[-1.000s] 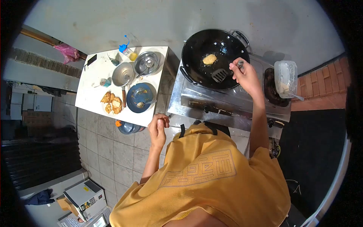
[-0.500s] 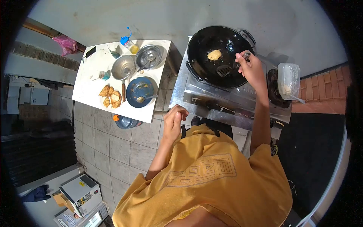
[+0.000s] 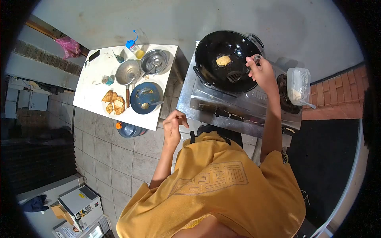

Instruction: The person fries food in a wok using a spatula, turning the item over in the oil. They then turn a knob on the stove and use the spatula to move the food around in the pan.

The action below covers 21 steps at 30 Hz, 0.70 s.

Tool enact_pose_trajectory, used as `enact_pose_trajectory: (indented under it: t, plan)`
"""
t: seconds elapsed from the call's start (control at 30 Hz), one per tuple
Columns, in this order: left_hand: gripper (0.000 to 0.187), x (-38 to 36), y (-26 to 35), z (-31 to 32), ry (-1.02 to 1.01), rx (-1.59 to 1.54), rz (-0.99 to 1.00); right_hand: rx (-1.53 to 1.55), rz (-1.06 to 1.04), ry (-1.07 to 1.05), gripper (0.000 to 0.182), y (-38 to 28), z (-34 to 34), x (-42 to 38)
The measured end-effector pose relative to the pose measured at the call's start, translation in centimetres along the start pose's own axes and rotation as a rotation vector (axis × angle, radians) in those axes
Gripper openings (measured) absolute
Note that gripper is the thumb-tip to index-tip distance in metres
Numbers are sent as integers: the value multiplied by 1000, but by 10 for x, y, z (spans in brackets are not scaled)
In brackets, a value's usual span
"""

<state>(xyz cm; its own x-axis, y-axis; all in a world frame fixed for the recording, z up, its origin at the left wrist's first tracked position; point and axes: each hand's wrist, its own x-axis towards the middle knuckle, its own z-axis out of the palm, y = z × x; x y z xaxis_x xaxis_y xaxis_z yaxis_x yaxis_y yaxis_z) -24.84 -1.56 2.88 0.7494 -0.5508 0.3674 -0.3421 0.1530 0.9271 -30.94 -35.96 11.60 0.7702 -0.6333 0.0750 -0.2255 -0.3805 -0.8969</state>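
My right hand [image 3: 262,73] is closed round the handle of a slotted spatula [image 3: 234,75], whose black blade rests inside a black wok [image 3: 210,45]. A golden piece of frying food [image 3: 223,60] lies in oil at the wok's middle, just beyond the blade and apart from it. My left hand [image 3: 174,125] hovers in front of the stove, left of my body. It holds nothing; its fingers are loosely bent and apart.
The wok sits on a steel gas stove [image 3: 222,105]. A clear plastic tub [image 3: 298,85] stands right of it. On the white table [image 3: 93,93] are fried pieces [image 3: 118,105], a blue plate [image 3: 139,104], a saucepan [image 3: 127,71], a metal bowl [image 3: 154,59] and an oil bottle [image 3: 138,51].
My left hand has shifted left and slightly down, and its fingers have loosened. My right hand and the spatula stay almost where they were over the wok. The whole view has shifted slightly.
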Motion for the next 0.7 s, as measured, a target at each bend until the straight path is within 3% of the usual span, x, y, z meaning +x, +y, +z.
enact_pose_trajectory:
  t: [0.07,0.27,0.37,0.7]
  plan:
    - [51,0,8,9,41,-25,-177,-7,15,-25,31,4,1,0]
    - [44,0,14,16,27,-93,-304,77,24,-2,31,0,3,-1]
    - [45,0,9,15,-46,8,-192,77,11,18,31,1,0,-7]
    - [49,-10,19,26,96,35,-265,42,10,-82,27,1,-10,-9]
